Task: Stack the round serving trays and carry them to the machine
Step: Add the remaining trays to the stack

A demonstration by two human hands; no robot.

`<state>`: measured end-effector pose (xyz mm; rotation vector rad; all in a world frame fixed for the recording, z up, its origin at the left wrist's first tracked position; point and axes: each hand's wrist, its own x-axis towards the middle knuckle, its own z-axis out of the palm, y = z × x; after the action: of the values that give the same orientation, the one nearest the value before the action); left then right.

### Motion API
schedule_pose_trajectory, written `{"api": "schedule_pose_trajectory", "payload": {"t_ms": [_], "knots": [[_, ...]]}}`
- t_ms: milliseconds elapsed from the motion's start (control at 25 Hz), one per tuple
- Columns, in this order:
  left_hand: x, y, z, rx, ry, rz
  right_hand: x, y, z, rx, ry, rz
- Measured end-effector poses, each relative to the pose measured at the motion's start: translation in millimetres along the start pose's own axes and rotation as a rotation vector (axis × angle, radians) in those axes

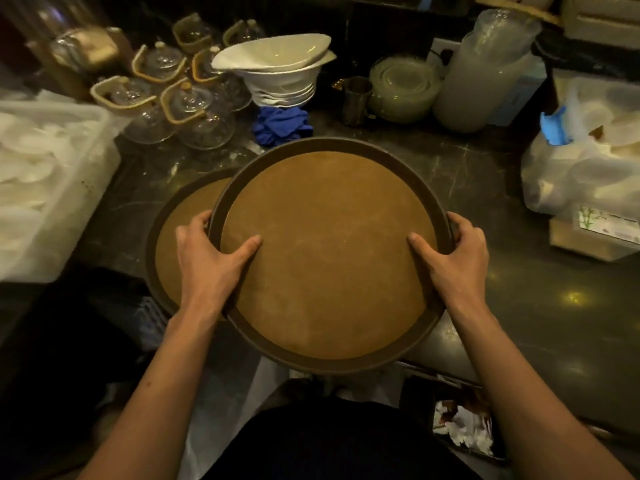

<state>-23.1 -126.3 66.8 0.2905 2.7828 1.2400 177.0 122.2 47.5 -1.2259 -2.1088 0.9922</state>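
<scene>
Upper tray (325, 258) clamped at opposite rims by left hand (204, 251) and right hand (457, 254); likely stiff, light, offset right of lower tray (183, 244).

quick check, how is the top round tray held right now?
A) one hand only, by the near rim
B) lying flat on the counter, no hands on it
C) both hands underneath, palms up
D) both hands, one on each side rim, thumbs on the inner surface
D: the left hand and right hand each clasp a side rim of the top tray, thumbs lying on its brown surface, above a second tray on the counter.
</scene>
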Motion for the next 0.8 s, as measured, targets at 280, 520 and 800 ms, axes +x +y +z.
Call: {"api": "schedule_pose_trajectory", "payload": {"t_ms": [280, 520, 800], "knots": [[-31, -49, -52, 0.001, 0.161, -0.123, -19, -27, 51, 0.032, -0.174, -0.105], [3, -93, -76, 0.023, 0.198, -0.183, -18, -59, 113, 0.017, -0.218, -0.102], [71, -142, -73, -0.018, 0.044, -0.154, -23, -60, 176, 0.011, -0.164, 0.111]]}}
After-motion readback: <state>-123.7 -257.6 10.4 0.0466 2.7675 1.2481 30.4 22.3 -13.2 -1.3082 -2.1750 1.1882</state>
